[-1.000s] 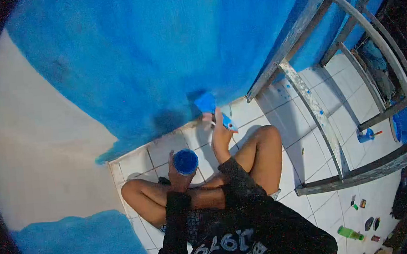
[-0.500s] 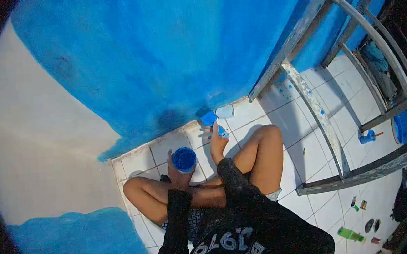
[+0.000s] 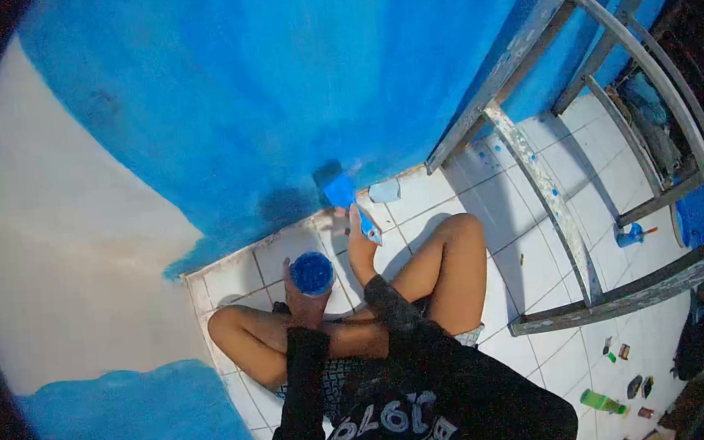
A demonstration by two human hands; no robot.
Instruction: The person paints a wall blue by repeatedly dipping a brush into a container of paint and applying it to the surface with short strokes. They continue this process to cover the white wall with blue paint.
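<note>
My left hand (image 3: 302, 301) is wrapped round a cup of dark blue paint (image 3: 312, 273), held upright above the tiles between my knees. To its right, my right hand (image 3: 360, 248) is closed on the handle of a paintbrush (image 3: 340, 193). The brush's blue head is at the lower part of the blue wall (image 3: 276, 102); whether the bristles touch it I cannot tell. A pale, bluish-white piece (image 3: 384, 191) lies at the foot of the wall, right of the brush.
A paint-spotted ladder (image 3: 538, 172) leans on the right. Beyond its rungs are a small blue container (image 3: 630, 236) and a blue bucket (image 3: 693, 220). A green bottle (image 3: 603, 402) and small items lie on the tiled floor (image 3: 548, 349). A dark shape is at the lower right.
My right hand has moved the brush slightly left and up towards the wall. My left hand and the cup have shifted slightly left.
</note>
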